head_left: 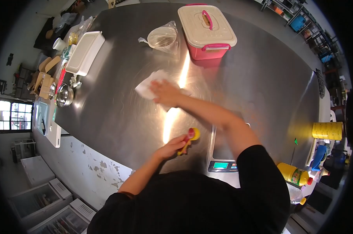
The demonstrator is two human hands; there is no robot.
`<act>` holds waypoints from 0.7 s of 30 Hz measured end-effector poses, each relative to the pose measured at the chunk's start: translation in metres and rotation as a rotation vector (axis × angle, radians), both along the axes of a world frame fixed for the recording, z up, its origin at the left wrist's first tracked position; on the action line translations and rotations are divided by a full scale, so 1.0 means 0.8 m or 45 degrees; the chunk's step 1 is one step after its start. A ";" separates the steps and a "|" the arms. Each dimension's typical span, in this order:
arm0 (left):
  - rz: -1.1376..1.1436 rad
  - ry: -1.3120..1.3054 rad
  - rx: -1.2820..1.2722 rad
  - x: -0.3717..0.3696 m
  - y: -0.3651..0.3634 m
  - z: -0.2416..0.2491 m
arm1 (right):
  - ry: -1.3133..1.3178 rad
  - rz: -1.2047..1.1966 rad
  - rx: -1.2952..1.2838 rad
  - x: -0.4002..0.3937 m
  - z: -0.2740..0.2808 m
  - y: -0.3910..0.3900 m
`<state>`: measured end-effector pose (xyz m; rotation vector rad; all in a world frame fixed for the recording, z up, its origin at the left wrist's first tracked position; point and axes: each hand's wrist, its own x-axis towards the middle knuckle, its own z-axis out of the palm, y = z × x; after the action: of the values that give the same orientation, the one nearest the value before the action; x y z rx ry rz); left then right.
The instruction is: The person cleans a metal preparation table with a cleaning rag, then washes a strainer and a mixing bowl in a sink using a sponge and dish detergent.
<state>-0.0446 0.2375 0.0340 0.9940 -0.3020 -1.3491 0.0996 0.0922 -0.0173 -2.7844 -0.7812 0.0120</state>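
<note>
Head view: right hand (165, 93) pressed flat, fingers spread, on white paper towel (148, 86) at mid steel table (262, 89). Left hand (171, 147) closed around red-and-yellow measuring spoons (189, 137) near table's front edge, just beside digital scale (222, 156). Pink lidded box (207, 31) at far side.

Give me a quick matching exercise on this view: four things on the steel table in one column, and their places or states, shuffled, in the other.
Things:
1. white cloth
2. red and yellow utensil
3. pink box with lid
4. digital scale

Places or states:
A. far side of the table, lid on
B. held in the left hand
C. near edge, under the right forearm
D. pressed flat under the right hand

Pairs: 1-D, 2-B, 3-A, 4-C
</note>
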 end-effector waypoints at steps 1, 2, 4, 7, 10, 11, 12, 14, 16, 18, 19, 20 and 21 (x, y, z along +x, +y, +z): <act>-0.035 -0.001 0.028 0.009 0.026 -0.002 | -0.020 0.063 0.096 -0.009 -0.008 0.033; 0.034 0.024 0.053 0.017 0.046 0.016 | -0.045 0.124 0.193 -0.024 -0.021 0.066; 0.102 0.044 0.083 0.027 0.085 0.046 | -0.116 0.333 0.365 -0.071 -0.031 0.131; 0.296 -0.021 0.087 0.036 0.120 0.068 | 0.667 0.222 0.849 -0.189 -0.166 0.238; 0.441 -0.108 -0.002 0.038 0.128 0.083 | 0.151 0.128 0.802 -0.201 -0.048 0.240; 0.470 -0.114 0.019 0.038 0.130 0.082 | 0.147 0.127 0.797 -0.196 -0.019 0.226; 0.500 -0.118 0.039 0.036 0.132 0.082 | 0.301 -0.053 0.836 -0.183 0.008 0.199; 0.562 -0.121 0.037 0.032 0.143 0.085 | 0.613 -0.421 0.901 -0.148 0.037 0.138; 0.487 -0.131 0.085 0.037 0.163 0.075 | 0.021 -0.524 0.037 -0.101 0.009 0.073; 0.524 -0.131 0.072 0.040 0.189 0.060 | -0.071 -1.010 0.092 -0.077 -0.002 -0.009; 0.537 -0.162 0.157 0.044 0.204 0.053 | -0.139 -1.189 -0.005 -0.074 -0.014 -0.049; 0.551 -0.194 0.241 0.051 0.219 0.046 | -0.074 -1.368 -0.167 -0.071 -0.024 -0.080; 0.570 -0.207 0.279 0.057 0.233 0.039 | -0.043 -1.521 -0.152 -0.073 -0.022 -0.092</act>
<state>0.0009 0.4240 0.0655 1.2710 -0.0447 -0.9070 0.0412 0.0182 -0.0346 -2.8858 0.9582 -0.2040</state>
